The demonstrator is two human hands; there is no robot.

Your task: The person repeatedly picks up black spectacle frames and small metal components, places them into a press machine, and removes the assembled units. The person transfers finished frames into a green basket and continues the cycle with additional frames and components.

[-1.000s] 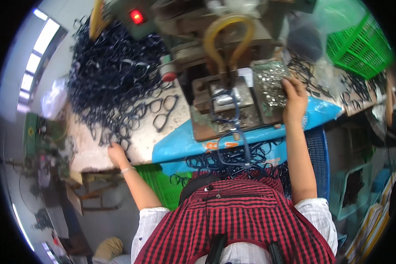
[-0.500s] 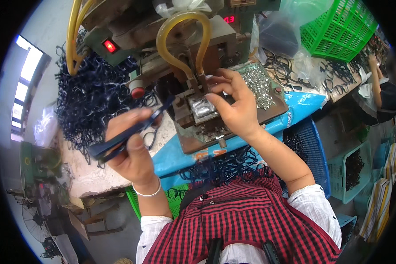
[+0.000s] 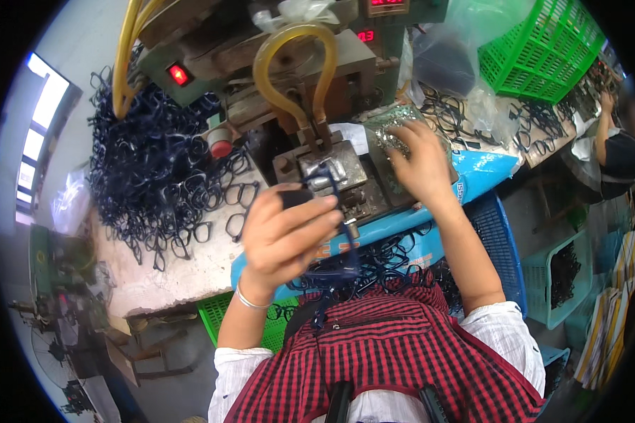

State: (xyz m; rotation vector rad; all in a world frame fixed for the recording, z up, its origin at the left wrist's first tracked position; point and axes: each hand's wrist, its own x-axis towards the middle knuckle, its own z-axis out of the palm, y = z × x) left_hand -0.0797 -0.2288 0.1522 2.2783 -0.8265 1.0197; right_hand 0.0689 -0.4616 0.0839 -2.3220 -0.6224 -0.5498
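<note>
The left hand [image 3: 286, 233], at the centre of the frame, has its fingers closed around a dark blue spectacle frame [image 3: 335, 211] — held just in front of the metal fixture [image 3: 329, 173] of the press. The right hand [image 3: 422, 163], right of centre, rests with fingers spread and curled down on a tray of small metal parts [image 3: 395, 130]; whether it has pinched one up I cannot tell. To do this step well, I judge, the frame should be kept level and square to the fixture and the part gripped by its tips — not scooped. A heap of dark frames [image 3: 155, 176] fills the upper left of the bench; a green basket [image 3: 543, 49] stands upper right.
</note>
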